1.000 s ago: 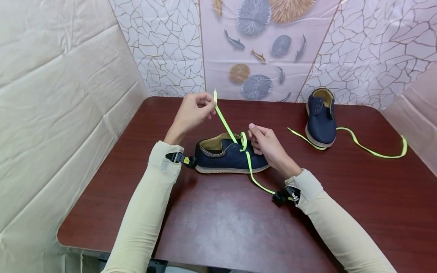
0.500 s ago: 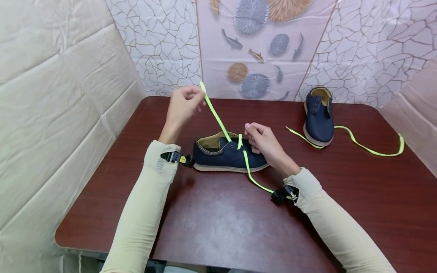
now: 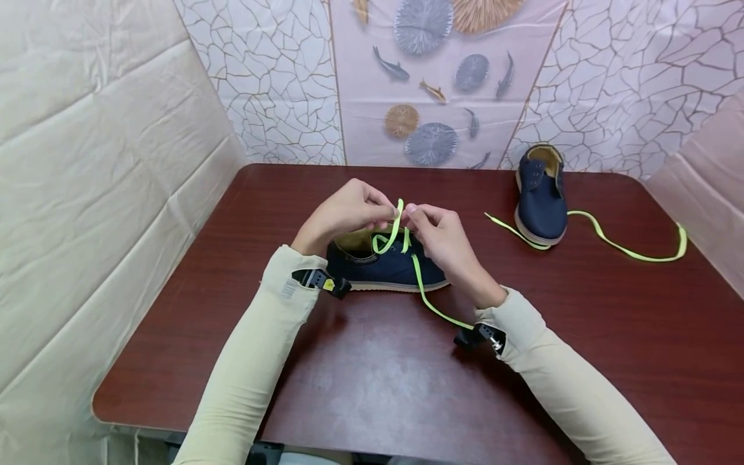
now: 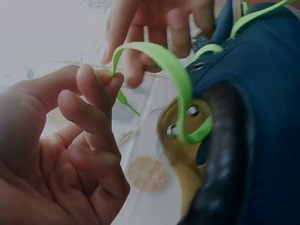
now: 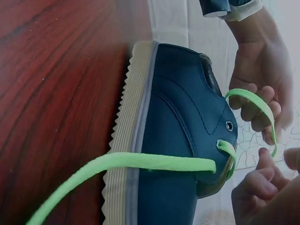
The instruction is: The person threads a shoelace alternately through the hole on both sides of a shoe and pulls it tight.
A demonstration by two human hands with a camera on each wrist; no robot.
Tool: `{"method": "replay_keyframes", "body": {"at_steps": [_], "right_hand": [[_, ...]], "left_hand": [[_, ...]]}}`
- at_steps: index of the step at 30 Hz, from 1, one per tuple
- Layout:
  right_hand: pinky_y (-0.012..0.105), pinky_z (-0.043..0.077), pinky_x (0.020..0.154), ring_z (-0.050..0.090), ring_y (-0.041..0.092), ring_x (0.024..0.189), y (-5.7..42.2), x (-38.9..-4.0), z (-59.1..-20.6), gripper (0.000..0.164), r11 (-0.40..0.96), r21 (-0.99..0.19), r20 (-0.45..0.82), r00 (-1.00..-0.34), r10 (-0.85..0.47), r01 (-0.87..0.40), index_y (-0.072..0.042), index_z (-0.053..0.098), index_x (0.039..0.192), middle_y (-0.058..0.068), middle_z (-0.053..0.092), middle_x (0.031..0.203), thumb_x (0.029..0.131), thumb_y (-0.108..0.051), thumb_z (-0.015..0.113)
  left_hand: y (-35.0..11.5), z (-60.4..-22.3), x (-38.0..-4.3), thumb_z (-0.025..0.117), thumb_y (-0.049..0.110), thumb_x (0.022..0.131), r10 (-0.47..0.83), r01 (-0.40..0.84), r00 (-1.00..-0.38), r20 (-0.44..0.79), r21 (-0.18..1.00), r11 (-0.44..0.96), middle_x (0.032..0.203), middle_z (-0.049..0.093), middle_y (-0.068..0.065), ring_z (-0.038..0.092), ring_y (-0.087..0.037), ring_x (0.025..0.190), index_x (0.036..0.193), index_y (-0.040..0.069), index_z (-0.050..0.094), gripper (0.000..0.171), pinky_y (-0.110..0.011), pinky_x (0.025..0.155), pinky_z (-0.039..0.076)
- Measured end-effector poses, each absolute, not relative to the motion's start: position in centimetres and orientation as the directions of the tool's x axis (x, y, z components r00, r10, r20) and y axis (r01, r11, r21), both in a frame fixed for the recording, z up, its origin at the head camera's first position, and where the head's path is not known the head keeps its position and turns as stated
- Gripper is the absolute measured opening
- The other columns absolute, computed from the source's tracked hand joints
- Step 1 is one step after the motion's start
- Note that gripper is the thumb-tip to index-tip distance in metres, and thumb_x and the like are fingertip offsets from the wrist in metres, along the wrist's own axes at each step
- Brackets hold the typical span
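A navy shoe [image 3: 401, 272] stands on the table, toe to the right, with a neon yellow-green shoelace [image 3: 397, 224] through some of its eyelets. Above the shoe opening, my left hand [image 3: 350, 212] pinches the lace near its end between thumb and fingertips. From there the lace arcs down to an eyelet, and its tip hangs below the fingers in the left wrist view. My right hand [image 3: 446, 244] is over the front of the shoe, fingers bent loosely, thumb and index apart right beside the lace. An empty eyelet [image 5: 229, 125] shows in the right wrist view.
A second navy shoe [image 3: 541, 200] stands at the back right, a yellow-green lace [image 3: 616, 247] spreading out from under it on both sides. The brown table [image 3: 372, 381] meets patterned cloth at the back. The worked shoe's other lace end [image 3: 431, 302] trails toward my right wrist.
My left hand first drew the lace up and left, then came back right and down, so the taut lace now curves. My right hand stayed almost in place; the hands are now close together.
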State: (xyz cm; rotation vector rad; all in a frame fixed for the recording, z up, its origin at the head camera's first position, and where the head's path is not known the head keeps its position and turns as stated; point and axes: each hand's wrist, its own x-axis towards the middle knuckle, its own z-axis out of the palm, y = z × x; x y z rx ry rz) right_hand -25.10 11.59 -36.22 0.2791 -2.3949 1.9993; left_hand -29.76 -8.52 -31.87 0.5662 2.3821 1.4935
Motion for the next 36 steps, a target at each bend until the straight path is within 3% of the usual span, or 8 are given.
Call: {"method": "replay_keyframes", "body": {"at_steps": [5,13,19,23,30,36], "right_hand": [[0.021,0.03,0.046,0.034,0.006,0.051,11.5,-25.1,-36.6,0.035,0.189,-0.97,0.143,-0.986,-0.084,-0.156,0.0,0.07,0.101,-0.007,0.044,0.062,0.11,-0.033,0.059],[0.02,0.029,0.047,0.037,0.007,0.054,11.7,-25.4,-36.8,0.024,0.147,-0.984,0.085,-0.993,-0.085,-0.097,-0.003,0.07,0.114,-0.005,0.046,0.066,0.109,-0.024,0.059],[0.021,0.041,0.046,0.051,0.01,0.058,11.6,-25.8,-36.6,0.018,0.082,-0.993,0.07,-0.989,-0.127,-0.081,-0.001,0.06,0.111,0.006,0.061,0.084,0.112,-0.016,0.051],[0.021,0.043,0.045,0.051,0.01,0.055,11.3,-25.9,-36.6,0.015,0.012,-0.997,0.074,-0.981,-0.18,-0.078,0.001,0.056,0.113,0.008,0.065,0.091,0.113,-0.013,0.049],[0.021,0.037,0.047,0.038,0.009,0.053,11.4,-25.8,-36.7,0.02,0.058,-0.997,0.042,-0.988,-0.15,-0.051,-0.001,0.056,0.124,0.002,0.053,0.079,0.113,-0.016,0.048],[0.022,0.03,0.047,0.033,0.009,0.051,11.6,-25.6,-37.0,0.023,0.092,-0.993,0.057,-0.99,-0.129,-0.069,-0.006,0.06,0.112,-0.003,0.04,0.065,0.112,-0.029,0.055]], "left_hand": [[-7.7,-32.5,-29.8,0.068,0.014,0.095,0.512,0.244,-0.859,-0.009,0.872,0.425,0.066,0.067,0.001,0.054,-0.009,0.058,0.089,0.005,0.08,0.016,-0.024,0.058,0.043],[-7.5,-32.6,-30.0,0.07,0.014,0.097,0.554,0.285,-0.832,-0.026,0.837,0.467,0.07,0.072,-0.002,0.058,-0.011,0.059,0.094,0.003,0.082,0.015,-0.027,0.062,0.049],[-9.4,-32.0,-30.4,0.07,0.016,0.101,0.555,0.339,-0.832,0.018,0.807,0.483,0.082,0.075,-0.01,0.067,-0.019,0.069,0.102,0.005,0.08,0.015,-0.028,0.066,0.054],[-10.8,-32.0,-30.9,0.071,0.017,0.101,0.518,0.384,-0.851,0.093,0.781,0.492,0.09,0.076,-0.013,0.067,-0.021,0.076,0.103,0.01,0.079,0.011,-0.028,0.066,0.052],[-11.9,-33.3,-32.1,0.072,0.021,0.101,0.608,0.507,-0.789,0.095,0.66,0.555,0.101,0.079,0.001,0.063,-0.012,0.088,0.108,0.013,0.081,0.014,-0.032,0.082,0.05],[-11.8,-34.4,-32.6,0.073,0.023,0.101,0.668,0.567,-0.737,0.107,0.636,0.523,0.102,0.078,0.004,0.064,-0.012,0.092,0.107,0.015,0.082,0.013,-0.032,0.086,0.051]]}}
